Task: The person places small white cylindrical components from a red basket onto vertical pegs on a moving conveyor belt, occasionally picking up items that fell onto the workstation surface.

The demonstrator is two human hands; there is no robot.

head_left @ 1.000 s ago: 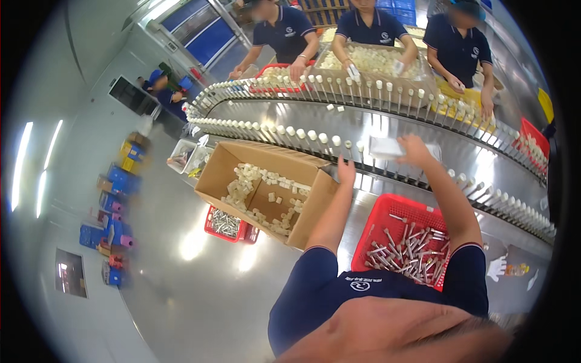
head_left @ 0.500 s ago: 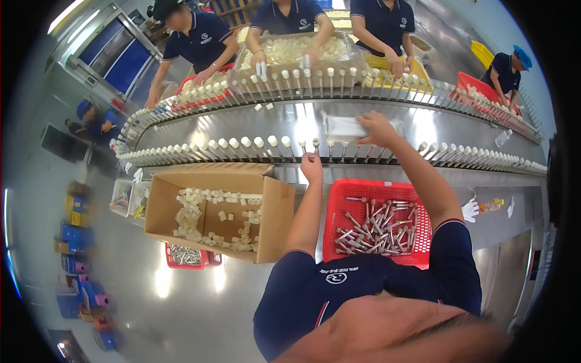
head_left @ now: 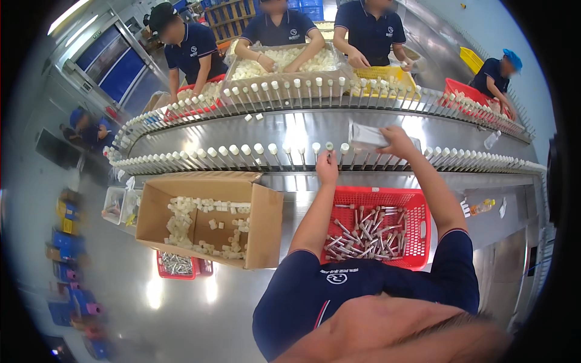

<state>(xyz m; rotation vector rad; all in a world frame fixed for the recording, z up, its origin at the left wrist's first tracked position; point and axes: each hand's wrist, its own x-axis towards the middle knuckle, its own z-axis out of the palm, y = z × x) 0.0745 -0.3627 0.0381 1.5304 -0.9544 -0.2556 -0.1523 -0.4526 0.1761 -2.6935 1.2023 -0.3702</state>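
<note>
My left hand (head_left: 327, 169) is closed in a pinch around a metal rod (head_left: 329, 147) with a greyish round head, at the near row of the conveyor. I cannot tell whether that rod is fixed to the line or loose. To the right, my right hand (head_left: 399, 143) grips the end of a shiny white rectangular packet (head_left: 365, 135), held above the near row. On either side of my left hand stand upright rods with white caps (head_left: 316, 147). Below my forearms, a red basket (head_left: 423, 230) holds many loose metal rods (head_left: 366, 233) with brownish heads.
A cardboard box (head_left: 266, 227) of white caps stands left of my left arm, with a small red basket (head_left: 160, 269) of metal parts lower down. A bottle (head_left: 482, 207) lies on the right. Co-workers (head_left: 278, 30) work across the conveyor (head_left: 212, 127) at containers of white caps.
My left hand has shifted slightly right along the near row. My right hand and the packet have also moved a little right, and the packet is now tilted. The view has shifted slightly.
</note>
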